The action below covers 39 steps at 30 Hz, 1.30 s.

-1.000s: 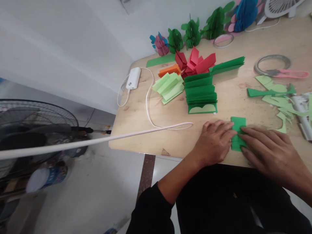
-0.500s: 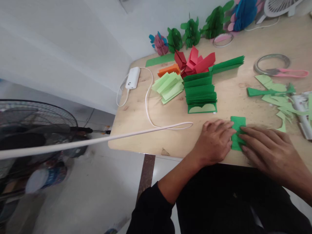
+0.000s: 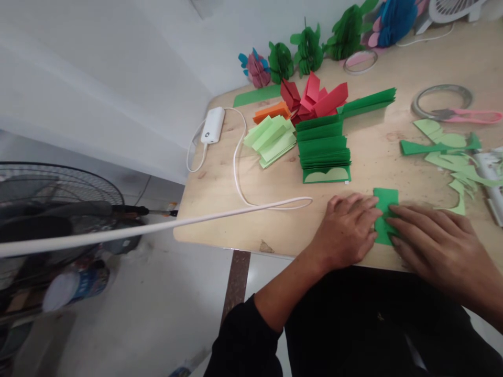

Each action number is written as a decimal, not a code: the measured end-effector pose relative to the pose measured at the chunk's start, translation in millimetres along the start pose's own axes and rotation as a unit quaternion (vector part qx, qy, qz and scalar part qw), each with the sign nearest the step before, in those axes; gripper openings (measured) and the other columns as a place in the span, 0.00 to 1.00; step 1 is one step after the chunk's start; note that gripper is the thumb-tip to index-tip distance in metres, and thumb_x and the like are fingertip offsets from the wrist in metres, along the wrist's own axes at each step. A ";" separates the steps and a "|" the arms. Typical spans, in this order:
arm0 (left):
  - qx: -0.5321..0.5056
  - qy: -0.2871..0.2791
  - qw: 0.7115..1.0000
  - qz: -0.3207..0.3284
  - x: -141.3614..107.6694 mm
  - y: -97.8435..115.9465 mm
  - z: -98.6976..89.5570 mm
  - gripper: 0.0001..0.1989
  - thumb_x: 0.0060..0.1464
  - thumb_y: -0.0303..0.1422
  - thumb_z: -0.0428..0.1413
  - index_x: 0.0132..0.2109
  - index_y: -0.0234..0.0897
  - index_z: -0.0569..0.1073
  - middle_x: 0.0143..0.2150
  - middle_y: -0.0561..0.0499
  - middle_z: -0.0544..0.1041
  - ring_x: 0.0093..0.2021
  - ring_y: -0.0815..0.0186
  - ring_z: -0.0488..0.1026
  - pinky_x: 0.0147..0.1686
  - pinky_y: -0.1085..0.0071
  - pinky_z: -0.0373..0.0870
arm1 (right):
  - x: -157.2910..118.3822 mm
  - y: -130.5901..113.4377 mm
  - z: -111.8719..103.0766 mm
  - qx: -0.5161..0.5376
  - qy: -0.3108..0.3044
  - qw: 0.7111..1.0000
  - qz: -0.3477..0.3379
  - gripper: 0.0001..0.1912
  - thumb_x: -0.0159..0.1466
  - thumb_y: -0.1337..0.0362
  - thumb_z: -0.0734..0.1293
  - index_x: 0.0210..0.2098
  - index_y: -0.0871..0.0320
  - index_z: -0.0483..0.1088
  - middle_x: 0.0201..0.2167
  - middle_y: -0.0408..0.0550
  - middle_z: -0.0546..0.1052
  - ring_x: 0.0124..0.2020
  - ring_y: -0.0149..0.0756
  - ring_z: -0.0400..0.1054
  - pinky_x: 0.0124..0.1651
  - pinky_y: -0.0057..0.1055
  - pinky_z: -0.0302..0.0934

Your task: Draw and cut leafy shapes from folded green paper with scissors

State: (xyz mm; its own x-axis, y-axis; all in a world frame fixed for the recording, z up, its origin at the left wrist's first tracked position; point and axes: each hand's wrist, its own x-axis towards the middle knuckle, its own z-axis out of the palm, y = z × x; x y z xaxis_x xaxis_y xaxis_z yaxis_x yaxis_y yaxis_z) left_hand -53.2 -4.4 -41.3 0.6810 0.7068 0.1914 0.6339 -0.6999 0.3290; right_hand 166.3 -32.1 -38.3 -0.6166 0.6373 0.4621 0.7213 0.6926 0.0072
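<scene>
A small green paper rectangle (image 3: 385,215) lies flat near the table's front edge. On its left side rest the fingertips of my left hand (image 3: 348,228), fingers bent and loosely spread. From the right, my right hand (image 3: 436,238) lays its outstretched fingers on the paper. Beyond them is a stack of folded dark green paper (image 3: 323,146) with a light green scalloped piece (image 3: 328,175) on its front. Light green folded strips (image 3: 271,139), an orange folded strip (image 3: 272,112) and red folded papers (image 3: 314,99) sit to the left and behind.
Pink-handled scissors (image 3: 471,115) lie by a tape roll (image 3: 417,104) at the right, above green paper scraps (image 3: 451,162). A white cable (image 3: 237,157) runs from a power bank (image 3: 212,125) across the left side. Paper figures (image 3: 308,51) line the wall.
Both hands stay on the green paper with hardly any movement. The view has shifted very slightly.
</scene>
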 end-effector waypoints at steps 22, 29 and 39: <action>0.004 0.000 1.000 0.008 -1.9 -0.8 0.2 0.19 0.67 0.36 0.47 0.57 0.34 0.74 0.69 0.45 0.69 0.69 0.55 0.59 0.65 0.54 0.55 | -6.8 -2.8 4.5 0.044 0.007 0.998 0.037 0.17 0.68 0.65 0.64 0.56 0.54 0.72 0.50 0.55 0.82 0.52 0.51 0.74 0.49 0.46 0.62; 0.009 0.013 1.000 0.012 -2.6 -0.3 0.4 0.18 0.67 0.36 0.46 0.56 0.34 0.74 0.69 0.47 0.69 0.68 0.56 0.59 0.65 0.54 0.56 | -9.7 -3.7 7.5 0.047 0.012 0.998 0.044 0.17 0.68 0.65 0.65 0.55 0.55 0.72 0.52 0.55 0.81 0.54 0.50 0.72 0.52 0.46 0.61; 0.031 0.011 0.999 0.021 -2.7 -0.9 -1.4 0.18 0.68 0.36 0.46 0.56 0.35 0.75 0.69 0.47 0.69 0.67 0.56 0.61 0.64 0.54 0.57 | -14.1 -5.7 9.6 0.071 0.007 0.995 0.070 0.22 0.68 0.64 0.64 0.61 0.54 0.68 0.54 0.54 0.80 0.55 0.51 0.72 0.54 0.48 0.61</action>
State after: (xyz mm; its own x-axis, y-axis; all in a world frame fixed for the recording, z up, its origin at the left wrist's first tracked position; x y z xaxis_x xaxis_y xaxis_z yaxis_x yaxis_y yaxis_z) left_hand -56.1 -5.5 -40.8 0.7005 0.6776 0.2238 0.6262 -0.7341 0.2628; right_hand 167.8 -41.7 -53.3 -0.5085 0.7260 0.4629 0.7467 0.6395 -0.1828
